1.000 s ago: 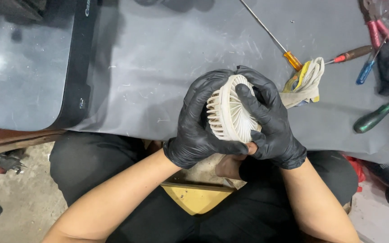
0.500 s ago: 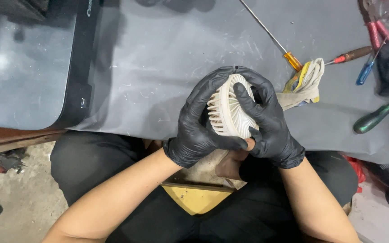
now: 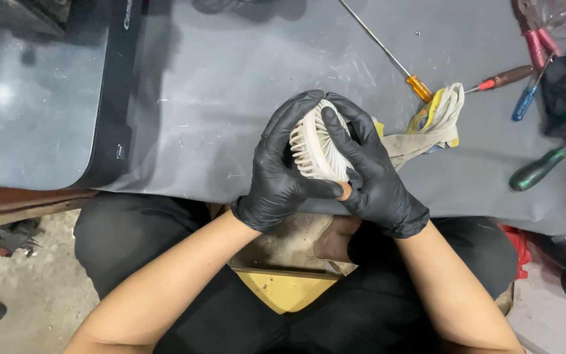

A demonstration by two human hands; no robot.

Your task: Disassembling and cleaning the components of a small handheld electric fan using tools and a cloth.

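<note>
Two gloved hands stay clamped on the white ribbed fan housing (image 3: 319, 151), just above the grey surface (image 3: 230, 98) edge: left hand (image 3: 280, 174) cupping, right hand (image 3: 371, 174) across its ribs. Grip barely shifted; work continues.

Black-gloved hands (image 3: 325, 167), white ribbed fan grille (image 3: 319, 151).

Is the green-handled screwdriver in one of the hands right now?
No, the green-handled screwdriver lies on the table while both hands hold the white fan grille.
</note>
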